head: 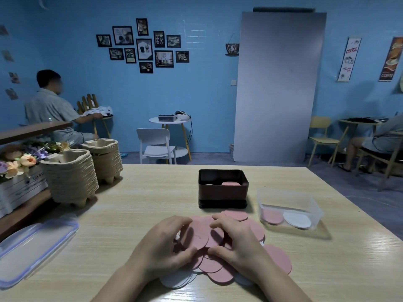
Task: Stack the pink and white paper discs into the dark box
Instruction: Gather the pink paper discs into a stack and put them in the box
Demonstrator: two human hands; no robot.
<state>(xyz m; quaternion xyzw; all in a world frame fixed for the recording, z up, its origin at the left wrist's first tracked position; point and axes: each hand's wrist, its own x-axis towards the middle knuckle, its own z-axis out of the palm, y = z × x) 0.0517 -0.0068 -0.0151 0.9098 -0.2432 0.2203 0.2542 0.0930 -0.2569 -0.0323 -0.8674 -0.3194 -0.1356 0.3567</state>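
Observation:
A loose heap of pink paper discs (280, 257) lies on the wooden table (139, 201) in front of me, with several white discs (177, 280) showing under its near edge. My left hand (162, 247) and my right hand (236, 240) both rest on the heap, fingers curled around a few pink discs between them. The dark box (222, 191) stands just beyond the heap. Inside it a pink disc stack (230, 183) sits on the right and a pale one (209, 184) on the left.
A clear plastic tub (290, 209) at the right holds a pink and a white disc. Its lid (32, 247) lies at the left. Two stacks of pulp cup trays (72, 177) and a flower crate (17, 182) stand at the back left. People sit at tables behind.

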